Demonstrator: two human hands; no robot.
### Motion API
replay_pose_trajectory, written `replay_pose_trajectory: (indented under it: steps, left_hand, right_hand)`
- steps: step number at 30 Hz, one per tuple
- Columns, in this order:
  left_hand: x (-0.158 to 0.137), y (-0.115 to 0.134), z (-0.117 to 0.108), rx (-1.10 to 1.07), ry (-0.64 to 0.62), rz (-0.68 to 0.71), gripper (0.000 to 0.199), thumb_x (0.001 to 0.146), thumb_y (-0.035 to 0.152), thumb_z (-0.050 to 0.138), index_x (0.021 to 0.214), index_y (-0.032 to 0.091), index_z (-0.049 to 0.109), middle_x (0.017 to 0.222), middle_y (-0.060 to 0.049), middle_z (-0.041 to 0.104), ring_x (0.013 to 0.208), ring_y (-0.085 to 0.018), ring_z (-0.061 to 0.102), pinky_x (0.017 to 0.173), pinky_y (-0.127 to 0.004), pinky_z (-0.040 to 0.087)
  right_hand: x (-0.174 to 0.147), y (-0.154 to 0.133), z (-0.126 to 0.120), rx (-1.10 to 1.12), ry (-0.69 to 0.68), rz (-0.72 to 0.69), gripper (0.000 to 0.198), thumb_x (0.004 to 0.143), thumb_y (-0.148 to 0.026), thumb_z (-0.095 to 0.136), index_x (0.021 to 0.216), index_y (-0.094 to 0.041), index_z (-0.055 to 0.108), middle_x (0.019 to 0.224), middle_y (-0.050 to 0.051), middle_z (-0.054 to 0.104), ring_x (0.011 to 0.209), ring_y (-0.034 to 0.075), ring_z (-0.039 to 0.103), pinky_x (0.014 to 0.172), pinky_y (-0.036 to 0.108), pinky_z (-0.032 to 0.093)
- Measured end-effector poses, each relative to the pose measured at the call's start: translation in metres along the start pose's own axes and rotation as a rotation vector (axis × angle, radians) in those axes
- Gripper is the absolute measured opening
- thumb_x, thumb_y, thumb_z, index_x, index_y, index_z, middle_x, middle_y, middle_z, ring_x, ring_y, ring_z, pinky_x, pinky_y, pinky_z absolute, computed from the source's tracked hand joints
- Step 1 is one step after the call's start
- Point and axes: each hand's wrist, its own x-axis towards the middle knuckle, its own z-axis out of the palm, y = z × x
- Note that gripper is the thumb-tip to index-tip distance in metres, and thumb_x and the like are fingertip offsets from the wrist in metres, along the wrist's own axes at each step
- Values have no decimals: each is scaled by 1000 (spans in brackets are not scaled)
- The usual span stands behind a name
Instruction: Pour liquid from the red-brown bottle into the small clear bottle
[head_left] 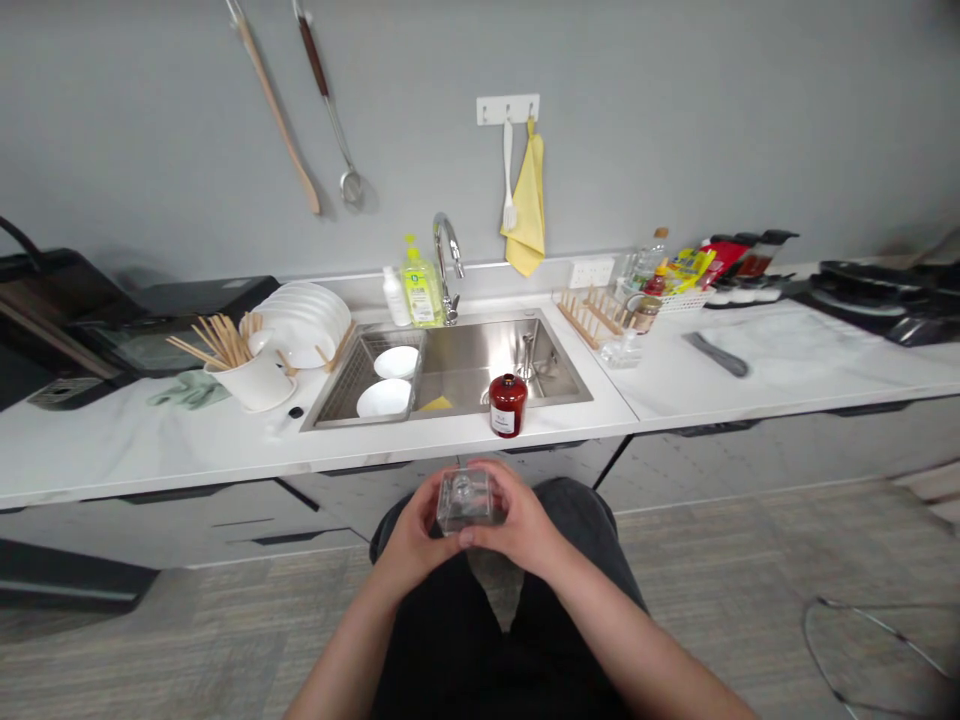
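- Where the white bowls [385,399] sit at the left of the sink [480,402], they are apart from the hands and play no part in the hold.
- Left hand [418,528]: partly curled, palm against the left side of the clear container, fingers passing round its side and thumb toward the near face. It has hold of that one item only.
- Clear container [463,496]: located between both hands, above the lap and in front of the counter edge. Transparent, box-like, with flat walls; glass or rigid plastic cannot be told. Judged stiff, modest in weight, and slippery if wet. Treat as fragile; grip opposite side walls and avoid loading the corners.
- Red bottle [508,408]: upright on the counter near its front edge, clear of both hands. Its rounded body looks smooth and likely breakable.
- Right hand [523,522]: partly curled, fingers along the far side of the container and thumb on the near face, supporting the right side.
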Motion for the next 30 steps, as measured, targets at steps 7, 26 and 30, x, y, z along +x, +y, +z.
replay_pose_trajectory:
  steps: [7, 26, 30]
  left_hand:
    - [-21, -7, 6, 31, 182, 40, 95, 60, 52, 111, 141, 21, 72, 139, -18, 80, 130, -40, 79, 112, -54, 65]
    - [-11, 6, -23, 58, 311, 60, 89, 63, 56, 109, 139, 23, 75, 135, -16, 83, 124, -39, 81, 109, -51, 67]
    - [39, 22, -49, 105, 216, 97, 89, 63, 47, 110, 140, 22, 73, 136, -17, 82, 125, -39, 81, 109, -50, 66]
  right_hand:
    - [-5, -18, -39, -283, 48, -57, 90, 85, -49, 101, 164, -35, 59, 170, 15, 60, 135, 34, 75, 109, 51, 68]
    - [122, 21, -96, -554, 379, -42, 106, 77, -43, 98, 168, -20, 51, 147, 19, 78, 133, 39, 77, 120, 57, 58]
    - [148, 10, -111, -551, 318, -126, 95, 74, -44, 100, 158, -23, 61, 146, 16, 79, 132, 38, 78, 118, 56, 60]
